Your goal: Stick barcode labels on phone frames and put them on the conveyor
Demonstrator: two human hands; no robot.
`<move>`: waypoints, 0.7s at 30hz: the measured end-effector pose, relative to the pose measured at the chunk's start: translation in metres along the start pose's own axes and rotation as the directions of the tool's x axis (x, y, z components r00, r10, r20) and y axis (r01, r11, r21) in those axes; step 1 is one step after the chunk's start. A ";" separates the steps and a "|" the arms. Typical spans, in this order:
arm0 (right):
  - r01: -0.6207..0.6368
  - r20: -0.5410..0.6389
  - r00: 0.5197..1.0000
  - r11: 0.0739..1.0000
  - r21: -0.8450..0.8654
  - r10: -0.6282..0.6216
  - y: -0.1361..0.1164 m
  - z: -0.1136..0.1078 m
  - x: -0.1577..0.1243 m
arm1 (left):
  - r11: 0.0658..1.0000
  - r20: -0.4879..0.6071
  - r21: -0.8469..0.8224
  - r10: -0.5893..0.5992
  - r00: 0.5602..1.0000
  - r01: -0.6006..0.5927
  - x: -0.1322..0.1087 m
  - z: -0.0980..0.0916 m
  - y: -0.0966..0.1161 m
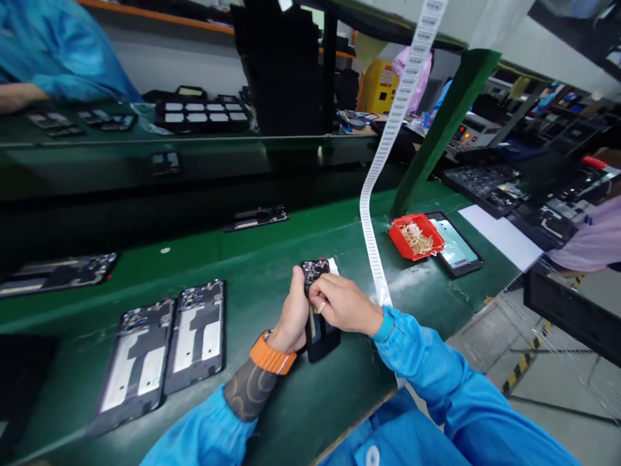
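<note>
In the head view, my left hand [292, 318] grips the left edge of an opened tablet [324, 348], thumb along its side. A circuit board [315, 266] shows at the tablet's top end. My right hand [345, 304] is closed over the tablet's middle, its fingers pinched together. A small beige piece [320, 308] shows at those fingers; whether it is held or worn on a fingertip is unclear. The hand hides part of the tablet's inside. To the left, two more opened tablets [138, 362] [198, 336] lie side by side on the green bench.
A red bin [416, 237] of beige pieces stands beside a tablet with a lit screen [456, 243]. A label strip [383, 162] hangs down to the bench. Further opened tablets [259, 217] [58, 272] lie beyond. A green post [444, 129] rises behind. A co-worker's blue sleeve [72, 52] is across.
</note>
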State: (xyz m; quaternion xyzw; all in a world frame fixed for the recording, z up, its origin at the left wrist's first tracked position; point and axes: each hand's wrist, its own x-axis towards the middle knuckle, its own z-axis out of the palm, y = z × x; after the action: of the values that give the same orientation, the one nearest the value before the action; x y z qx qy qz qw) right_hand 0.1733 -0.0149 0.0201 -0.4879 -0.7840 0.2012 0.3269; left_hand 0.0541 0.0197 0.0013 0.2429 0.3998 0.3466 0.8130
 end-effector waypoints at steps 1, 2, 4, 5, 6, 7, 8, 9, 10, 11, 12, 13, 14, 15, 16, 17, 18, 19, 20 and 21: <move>0.032 0.016 0.999 0.999 0.026 -0.033 -0.001 -0.008 -0.002 | 0.999 -0.037 -0.031 0.030 0.999 -0.031 -0.002 0.003 0.004; 0.050 0.000 0.999 0.997 0.057 -0.050 0.001 -0.021 -0.004 | 0.996 -0.071 -0.066 0.050 0.996 -0.055 -0.004 0.006 0.009; 0.014 -0.162 0.987 0.997 0.071 -0.003 0.016 -0.059 -0.013 | 0.992 -0.104 -0.110 0.046 0.993 -0.058 -0.010 0.010 0.021; -0.076 -0.328 0.941 0.997 0.033 0.083 0.030 -0.083 -0.019 | 0.993 -0.113 -0.111 0.029 0.993 -0.042 -0.012 0.010 0.026; -0.190 -0.501 0.852 0.981 -0.032 0.148 0.046 -0.108 -0.027 | 0.995 -0.114 -0.097 0.015 0.993 -0.026 -0.013 0.011 0.029; -0.331 -0.635 0.745 0.940 -0.087 0.204 0.065 -0.132 -0.034 | 0.997 -0.095 -0.075 -0.002 0.995 -0.005 -0.014 0.012 0.031; -0.472 -0.692 0.673 0.871 -0.132 0.260 0.085 -0.153 -0.042 | 0.998 -0.055 -0.056 -0.021 0.998 0.018 -0.013 0.015 0.030; -0.595 -0.705 0.634 0.783 -0.182 0.318 0.105 -0.169 -0.048 | 0.998 0.006 -0.040 -0.051 0.999 0.051 -0.011 0.018 0.027; -0.679 -0.681 0.632 0.688 -0.256 0.370 0.123 -0.180 -0.053 | 0.995 0.079 -0.025 -0.096 0.992 0.098 -0.008 0.023 0.022; -0.722 -0.659 0.638 0.609 -0.329 0.399 0.139 -0.187 -0.056 | 0.987 0.153 -0.004 -0.156 0.976 0.159 -0.004 0.029 0.015; -0.736 -0.637 0.651 0.551 -0.394 0.413 0.152 -0.189 -0.058 | 0.974 0.214 0.026 -0.225 0.951 0.224 0.001 0.035 0.007; -0.733 -0.623 0.666 0.514 -0.446 0.409 0.162 -0.188 -0.059 | 0.957 0.256 0.062 -0.289 0.922 0.283 0.005 0.041 -0.001; -0.724 -0.622 0.679 0.498 -0.478 0.390 0.170 -0.186 -0.059 | 0.939 0.284 0.099 -0.343 0.895 0.329 0.009 0.046 -0.009; -0.716 -0.629 0.686 0.494 -0.493 0.365 0.175 -0.184 -0.059 | 0.922 0.304 0.132 -0.388 0.870 0.365 0.013 0.050 -0.016; -0.713 -0.642 0.685 0.497 -0.495 0.343 0.178 -0.184 -0.059 | 0.908 0.321 0.156 -0.419 0.849 0.389 0.015 0.052 -0.022; -0.713 -0.658 0.679 0.505 -0.487 0.325 0.179 -0.184 -0.060 | 0.895 0.338 0.175 -0.445 0.829 0.409 0.017 0.053 -0.027; -0.718 -0.678 0.666 0.515 -0.469 0.310 0.178 -0.185 -0.062 | 0.886 0.354 0.187 -0.464 0.812 0.425 0.017 0.052 -0.031; -0.723 -0.703 0.647 0.529 -0.444 0.294 0.174 -0.186 -0.065 | 0.877 0.372 0.196 -0.481 0.794 0.439 0.017 0.050 -0.035; -0.723 -0.730 0.628 0.551 -0.417 0.271 0.166 -0.186 -0.071 | 0.866 0.393 0.207 -0.500 0.771 0.456 0.016 0.048 -0.038; -0.710 -0.754 0.612 0.585 -0.391 0.239 0.155 -0.183 -0.080 | 0.856 0.417 0.215 -0.516 0.748 0.471 0.015 0.045 -0.040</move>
State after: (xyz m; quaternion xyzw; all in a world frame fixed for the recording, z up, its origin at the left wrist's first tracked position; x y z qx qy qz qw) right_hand 0.4263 -0.0183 0.0255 -0.8107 -0.4686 -0.1794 0.3015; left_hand 0.1124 0.0001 -0.0081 0.2425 0.2613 0.0318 0.9337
